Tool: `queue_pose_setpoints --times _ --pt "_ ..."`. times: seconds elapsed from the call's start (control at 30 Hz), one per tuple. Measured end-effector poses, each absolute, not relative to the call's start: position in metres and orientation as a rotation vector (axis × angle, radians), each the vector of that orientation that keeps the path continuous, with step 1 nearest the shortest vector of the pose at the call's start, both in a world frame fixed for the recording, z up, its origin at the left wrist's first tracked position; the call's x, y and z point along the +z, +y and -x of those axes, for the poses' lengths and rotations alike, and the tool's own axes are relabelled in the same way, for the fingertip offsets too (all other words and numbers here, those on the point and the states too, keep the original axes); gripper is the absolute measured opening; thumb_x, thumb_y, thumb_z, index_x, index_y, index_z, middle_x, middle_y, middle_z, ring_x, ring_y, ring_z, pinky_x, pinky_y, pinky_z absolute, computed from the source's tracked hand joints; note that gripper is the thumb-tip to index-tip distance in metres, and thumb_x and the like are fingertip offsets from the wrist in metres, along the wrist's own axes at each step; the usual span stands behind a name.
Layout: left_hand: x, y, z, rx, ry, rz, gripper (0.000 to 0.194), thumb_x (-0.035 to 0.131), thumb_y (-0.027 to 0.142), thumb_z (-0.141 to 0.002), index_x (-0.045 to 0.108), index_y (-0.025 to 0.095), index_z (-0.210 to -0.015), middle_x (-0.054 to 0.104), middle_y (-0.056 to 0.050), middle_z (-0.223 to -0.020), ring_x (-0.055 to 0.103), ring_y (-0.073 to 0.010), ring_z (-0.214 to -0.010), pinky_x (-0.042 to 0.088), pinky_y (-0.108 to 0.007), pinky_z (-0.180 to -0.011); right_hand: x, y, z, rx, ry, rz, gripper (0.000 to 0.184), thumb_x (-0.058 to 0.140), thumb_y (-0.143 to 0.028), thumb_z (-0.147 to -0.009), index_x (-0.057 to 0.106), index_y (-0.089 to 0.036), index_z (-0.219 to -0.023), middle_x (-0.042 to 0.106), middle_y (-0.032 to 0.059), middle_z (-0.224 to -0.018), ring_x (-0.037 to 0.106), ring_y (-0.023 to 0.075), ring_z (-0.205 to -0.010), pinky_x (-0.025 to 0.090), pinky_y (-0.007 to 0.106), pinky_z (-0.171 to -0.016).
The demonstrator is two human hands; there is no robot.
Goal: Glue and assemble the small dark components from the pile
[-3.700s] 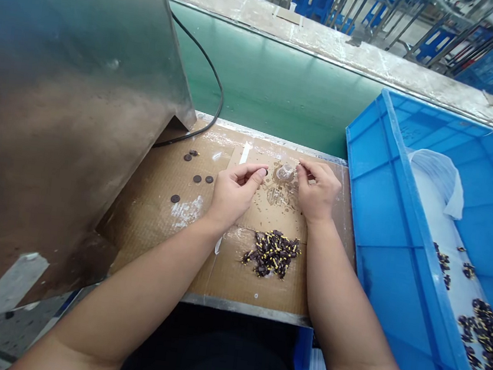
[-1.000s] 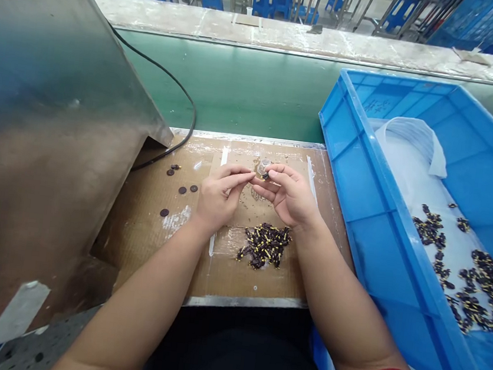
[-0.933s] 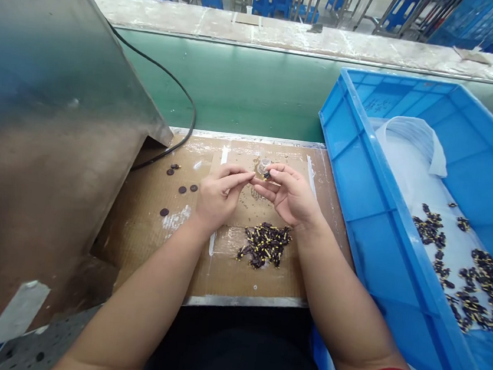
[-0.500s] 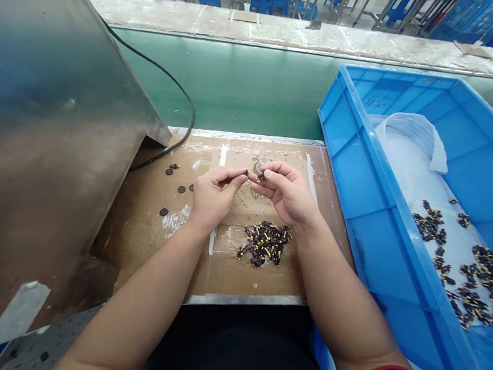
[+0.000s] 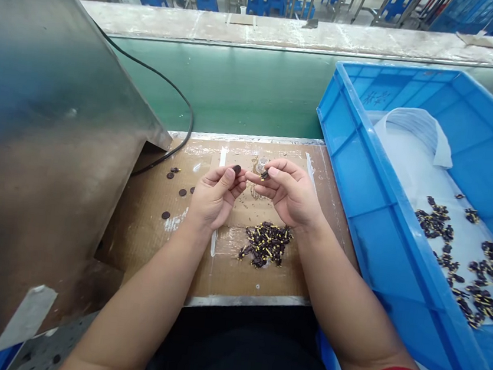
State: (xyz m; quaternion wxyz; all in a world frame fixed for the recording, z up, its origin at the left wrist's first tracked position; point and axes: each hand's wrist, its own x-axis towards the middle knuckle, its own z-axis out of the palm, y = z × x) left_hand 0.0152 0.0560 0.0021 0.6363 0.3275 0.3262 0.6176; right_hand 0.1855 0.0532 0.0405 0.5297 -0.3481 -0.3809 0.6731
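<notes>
My left hand (image 5: pixel 216 196) pinches a small dark round disc (image 5: pixel 236 169) between thumb and fingers, its flat face turned towards me. Close beside it, my right hand (image 5: pixel 290 191) is closed on a small dark piece with a yellow tip (image 5: pixel 265 176). The fingertips of both hands meet or nearly meet. On the cardboard below the right hand lies a pile of small dark pieces with yellow ends (image 5: pixel 266 244). Behind the right fingertips stands a small clear container (image 5: pixel 261 164), partly hidden. Several loose dark discs (image 5: pixel 182 192) lie left of my left hand.
A large blue crate (image 5: pixel 389 183) on the right holds a white sheet and more dark-and-yellow pieces (image 5: pixel 433 221). A metal housing (image 5: pixel 66 129) stands on the left, with a black cable (image 5: pixel 169 81) beside it. Beyond the cardboard runs a green belt (image 5: pixel 257 91).
My left hand has turned, so the disc now shows its flat face instead of its edge. The right hand stays almost in place with its piece. The view has shifted slightly.
</notes>
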Motion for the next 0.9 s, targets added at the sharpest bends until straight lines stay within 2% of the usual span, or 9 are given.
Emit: queue_pose_setpoints --times 0.17,0.33,0.4,0.57,0.63,0.73,0.9 --pt "0.0 0.055 -0.018 1.413 0.76 -0.76 0.026 0.09 0.039 -0.072 0.076 0.022 -0.085 0.074 -0.003 -0.091 0.069 -0.009 -0.08 0.059 -0.021 -0.08 0.04 0.051 -0.182 1.556 -0.932 0.806 0.027 0.084 -0.041 -0.073 0.068 -0.024 -0.086 0.069 -0.0019 -0.086 0.073 0.016 -0.088 0.064 0.032 -0.081" --pt "-0.003 0.053 -0.023 1.532 0.852 -0.976 0.022 0.087 0.036 -0.078 0.076 0.02 -0.089 0.075 -0.007 -0.097 0.073 -0.0183 -0.093 0.061 -0.036 -0.093 0.039 0.051 -0.181 1.56 -0.996 0.811 0.027 0.083 -0.042 -0.075 0.069 -0.024 -0.087 0.072 0.0 -0.093 0.072 0.0169 -0.095 0.064 0.035 -0.088" --pt "-0.003 0.053 -0.023 1.547 0.872 -1.0 0.021 0.086 0.035 -0.078 0.076 0.02 -0.089 0.076 -0.007 -0.098 0.073 -0.019 -0.093 0.061 -0.038 -0.095 0.039 0.05 -0.181 1.558 -0.998 0.821 0.029 0.083 -0.044 -0.075 0.068 -0.023 -0.088 0.072 0.0004 -0.094 0.072 0.018 -0.097 0.064 0.035 -0.087" --pt "0.003 0.055 -0.015 1.491 0.776 -0.78 0.022 0.091 0.036 -0.071 0.076 0.024 -0.084 0.075 -0.002 -0.098 0.071 -0.0107 -0.087 0.06 -0.025 -0.088 0.04 0.046 -0.178 1.396 -1.05 0.872 0.031 0.081 -0.047 -0.079 0.064 -0.023 -0.086 0.069 -0.0005 -0.081 0.074 0.0172 -0.084 0.059 0.027 -0.066" --pt "0.004 0.054 -0.013 1.479 0.762 -0.742 0.023 0.092 0.035 -0.07 0.076 0.025 -0.083 0.075 -0.002 -0.1 0.07 -0.0094 -0.086 0.06 -0.023 -0.086 0.041 0.044 -0.176 1.309 -1.107 0.877 0.027 0.08 -0.045 -0.081 0.064 -0.023 -0.085 0.068 -0.0012 -0.077 0.073 0.0154 -0.077 0.057 0.026 -0.064" --pt "0.004 0.053 -0.012 1.461 0.783 -0.768 0.023 0.089 0.04 -0.073 0.076 0.026 -0.086 0.075 -0.002 -0.103 0.069 -0.0112 -0.088 0.06 -0.027 -0.088 0.041 0.04 -0.172 1.229 -1.149 0.88 0.02 0.078 -0.04 -0.083 0.068 -0.024 -0.088 0.069 -0.0016 -0.078 0.07 0.0139 -0.075 0.058 0.028 -0.07" --pt "0.005 0.05 -0.014 1.485 0.81 -0.807 0.027 0.09 0.044 -0.071 0.075 0.026 -0.085 0.075 -0.003 -0.101 0.069 -0.0136 -0.088 0.06 -0.03 -0.088 0.04 0.037 -0.165 1.185 -1.175 0.851 0.016 0.076 -0.037 -0.086 0.075 -0.026 -0.097 0.076 0.0014 -0.095 0.072 0.017 -0.09 0.061 0.036 -0.086"
